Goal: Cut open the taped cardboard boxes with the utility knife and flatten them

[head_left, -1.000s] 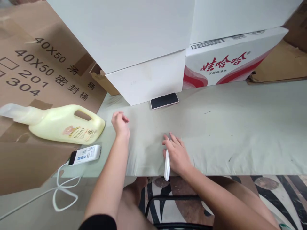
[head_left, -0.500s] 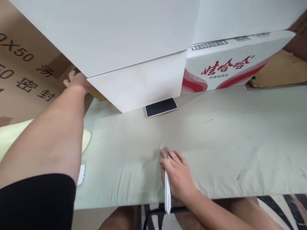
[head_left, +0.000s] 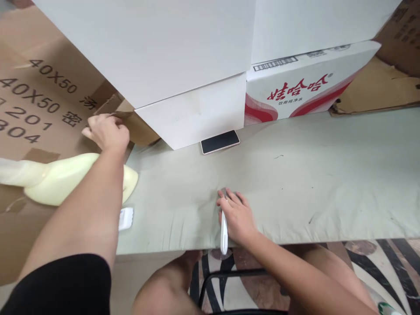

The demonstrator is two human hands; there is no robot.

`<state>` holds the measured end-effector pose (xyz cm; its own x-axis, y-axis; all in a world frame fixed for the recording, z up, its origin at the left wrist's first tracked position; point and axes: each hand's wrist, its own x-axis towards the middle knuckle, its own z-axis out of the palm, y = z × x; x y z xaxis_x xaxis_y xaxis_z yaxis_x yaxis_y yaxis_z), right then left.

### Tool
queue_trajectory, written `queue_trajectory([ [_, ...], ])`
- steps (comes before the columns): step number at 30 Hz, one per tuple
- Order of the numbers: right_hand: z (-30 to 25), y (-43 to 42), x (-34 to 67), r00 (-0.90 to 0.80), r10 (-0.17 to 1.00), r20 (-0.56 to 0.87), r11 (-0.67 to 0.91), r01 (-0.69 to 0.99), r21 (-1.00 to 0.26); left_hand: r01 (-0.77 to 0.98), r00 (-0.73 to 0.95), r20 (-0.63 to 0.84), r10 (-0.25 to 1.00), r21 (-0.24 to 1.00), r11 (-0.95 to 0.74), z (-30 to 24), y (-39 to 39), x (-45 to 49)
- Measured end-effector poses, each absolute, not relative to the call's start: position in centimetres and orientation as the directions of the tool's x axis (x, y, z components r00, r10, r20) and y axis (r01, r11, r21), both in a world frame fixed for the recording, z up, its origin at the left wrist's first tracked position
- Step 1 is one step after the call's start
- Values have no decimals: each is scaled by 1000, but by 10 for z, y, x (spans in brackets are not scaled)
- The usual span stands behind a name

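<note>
My left hand (head_left: 110, 132) reaches to the far left, beside the brown flap of a small cardboard box (head_left: 141, 127). Its fingers are curled; what they hold, if anything, is hidden. My right hand (head_left: 240, 218) rests low over the cloth-covered table (head_left: 295, 188), closed round a slim white-handled knife (head_left: 224, 234). The knife's grey tip points away from me, while the handle end sticks out towards the table's front edge. Ahead of it, a phone (head_left: 220, 142) with a dark screen lies against a white box (head_left: 197, 116).
A large printed carton (head_left: 49, 94) stands at the left. Under my left forearm lies a pale yellow object (head_left: 65, 177), with a small white item (head_left: 126, 218) nearby. A white and red carton (head_left: 295, 94) and flattened brown cardboard (head_left: 364, 94) line the back right.
My left hand has drawn back towards me from the small box, and more of its flap shows. My right hand stays on the table with the knife. The view has shifted slightly.
</note>
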<state>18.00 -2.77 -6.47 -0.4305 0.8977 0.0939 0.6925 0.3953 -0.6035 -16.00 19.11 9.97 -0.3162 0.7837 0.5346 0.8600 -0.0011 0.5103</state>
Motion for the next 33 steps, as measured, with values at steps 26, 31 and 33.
queue_trajectory([
  [26, -48, 8, 214, 112, 937, 331, 268, 378, -886, 422, -385, 859, 338, 489, -763, 51, -15, -42],
  [31, -39, 20, 200, 230, 873, 430, 342, 340, -876, 392, -283, 820, 498, 573, -720, 43, -26, -38],
  [33, -34, 19, 193, 240, 862, 445, 356, 336, -872, 400, -363, 786, 500, 616, -679, 42, -30, -36],
])
